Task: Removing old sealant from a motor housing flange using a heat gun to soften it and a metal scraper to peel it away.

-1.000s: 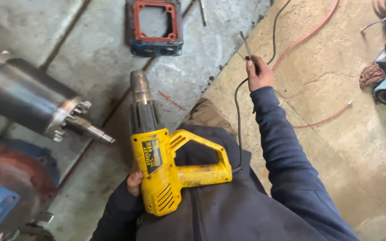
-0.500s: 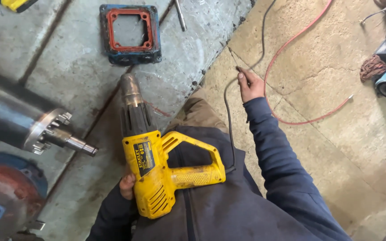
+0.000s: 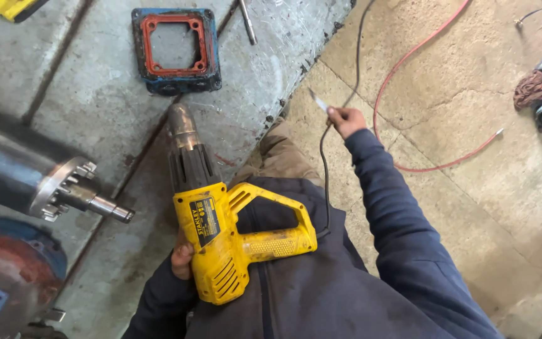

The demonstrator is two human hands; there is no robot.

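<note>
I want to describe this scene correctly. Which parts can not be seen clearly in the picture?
Head view only:
- Left hand: mostly hidden behind the yellow heat gun; its grip cannot be made out.
- Right hand: it pinches a black cord and a thin pale item, too small to identify.
- Steel cylinder with shaft: cut off by the left edge.
- Yellow object: cut off by the top edge.
- Red hose: runs out of the top edge.
</note>
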